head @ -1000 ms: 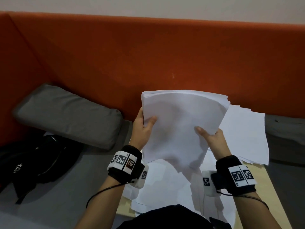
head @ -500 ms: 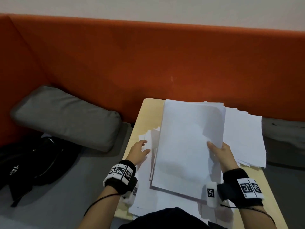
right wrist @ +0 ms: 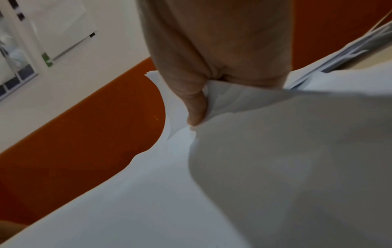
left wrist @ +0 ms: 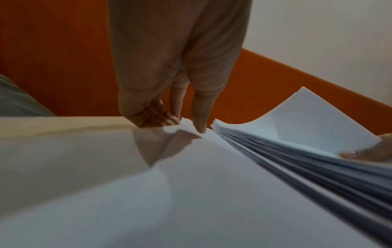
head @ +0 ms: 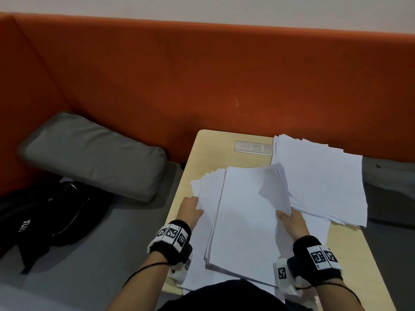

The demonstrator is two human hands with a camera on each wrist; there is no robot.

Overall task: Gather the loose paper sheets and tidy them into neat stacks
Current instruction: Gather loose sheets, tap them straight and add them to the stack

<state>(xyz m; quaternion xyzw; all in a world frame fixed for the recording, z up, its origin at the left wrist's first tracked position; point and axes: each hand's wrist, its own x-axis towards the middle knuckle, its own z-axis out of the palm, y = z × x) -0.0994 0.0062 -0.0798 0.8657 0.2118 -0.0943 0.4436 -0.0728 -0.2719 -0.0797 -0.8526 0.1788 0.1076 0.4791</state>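
A thick stack of white sheets (head: 244, 216) lies on the light wooden table (head: 213, 149), on top of fanned loose sheets (head: 207, 189) that stick out to its left. My right hand (head: 284, 215) grips the stack's right edge, thumb on top, and that edge curls upward (right wrist: 169, 104). My left hand (head: 195, 204) pinches the left edge of the fanned sheets, thumb on top (left wrist: 199, 124) and fingers curled beneath (left wrist: 157, 115). A second, rough pile of sheets (head: 321, 176) lies at the table's back right.
A metal socket plate (head: 253, 147) is set in the table's far end. An orange sofa back (head: 202, 75) rises behind. A grey cushion (head: 94, 153) and a black bag (head: 45, 221) lie on the seat at left, another grey cushion (head: 388, 187) at right.
The stack, held upright in both hands a second ago, now lies flat on the table. My left hand has let go of it and taken the edge of the fanned sheets.
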